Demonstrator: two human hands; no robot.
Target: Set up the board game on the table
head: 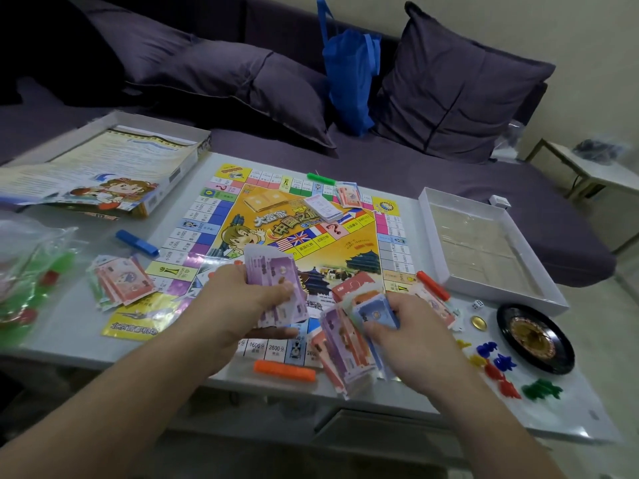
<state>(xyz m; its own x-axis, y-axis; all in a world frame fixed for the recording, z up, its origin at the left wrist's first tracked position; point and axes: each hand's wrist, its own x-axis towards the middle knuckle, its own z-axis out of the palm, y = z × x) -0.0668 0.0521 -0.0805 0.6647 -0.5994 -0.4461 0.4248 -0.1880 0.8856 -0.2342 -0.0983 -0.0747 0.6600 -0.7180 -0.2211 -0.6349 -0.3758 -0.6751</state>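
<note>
White table (69,326) fronts a purple sofa (415,160); game board (311,243) lies flat at centre.

Near edge, 6 o'clock: orange bar (284,370) on the table, just below the board's front row.

My left hand (242,299), approx 7 o'clock of board centre, grasps a fan of purple notes (273,271), thumb on top. My right hand (411,326), approx 5 o'clock, clenches round a mixed bundle of notes (349,344): purple, pink, blue. Both hands sit over the board's front edge, close together but apart.

Step in hand, my judgement: sorting play money by colour. Procedure: keep the purple fan squared in the left, peel one note at a time off the right-hand bundle w/ thumb, match colour, and drop non-matching notes on separate piles off the board so squares stay readable.

9 o'clock: sorted pink notes (121,281), blue bar (136,243), bag of green/red pieces (31,278).
3 o'clock: red bar (434,285), dice (477,304), roulette wheel (534,337), coloured pawns (498,368).
12 o'clock: card deck (323,207), green bar (321,178), more notes (347,194).
Far: box lid (103,167) at 10 o'clock, empty tray (484,250) at 2 o'clock, blue bag (349,74) on the sofa.
</note>
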